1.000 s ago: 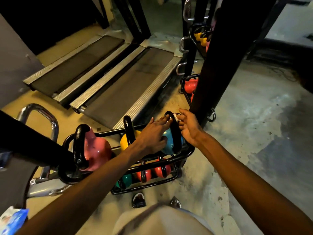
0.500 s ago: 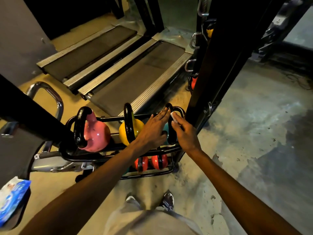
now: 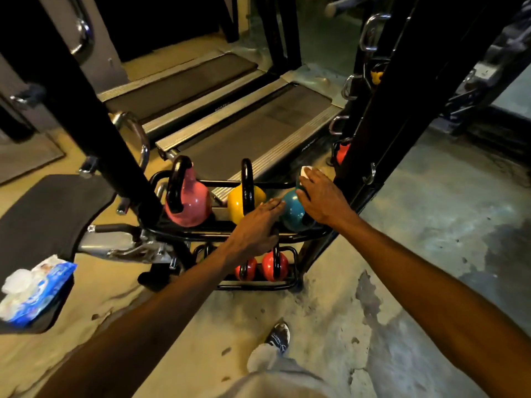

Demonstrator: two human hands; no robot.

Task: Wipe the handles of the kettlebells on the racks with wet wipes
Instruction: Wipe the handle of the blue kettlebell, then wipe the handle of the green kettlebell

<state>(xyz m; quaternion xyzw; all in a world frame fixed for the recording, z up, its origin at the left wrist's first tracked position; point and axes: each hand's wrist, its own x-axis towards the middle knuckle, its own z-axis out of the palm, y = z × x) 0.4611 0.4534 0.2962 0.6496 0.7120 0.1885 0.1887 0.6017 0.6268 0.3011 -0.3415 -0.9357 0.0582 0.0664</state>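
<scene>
Two bare arms are reaching from the bottom of the frame toward a low black rack (image 3: 287, 237) at the centre. Three kettlebells are sitting on its top tier: a pink kettlebell (image 3: 191, 205) at left, a yellow kettlebell (image 3: 237, 203) in the middle, and a teal kettlebell (image 3: 293, 209) at right. Two red kettlebells (image 3: 274, 267) are showing on the lower tier, partly hidden behind the left forearm.

The right hand (image 3: 323, 198) is lying over the top of the teal kettlebell, covering its handle, with fingers curling around a white wet wipe (image 3: 305, 170) that is peeking out past the fingertips. The left hand (image 3: 255, 225) is resting with fairly straight, relaxed fingers between the yellow and teal kettlebells, its fingertips touching the teal one; whether its thumb is hooking the rail below cannot be told.

One blue pack of wipes (image 3: 34, 291) is lying on a dark pad at the lower left edge. Two treadmills (image 3: 258, 124) are stretching away in the upper middle. One shoe (image 3: 278, 337) is showing near the bottom centre on the concrete floor (image 3: 431, 225).
</scene>
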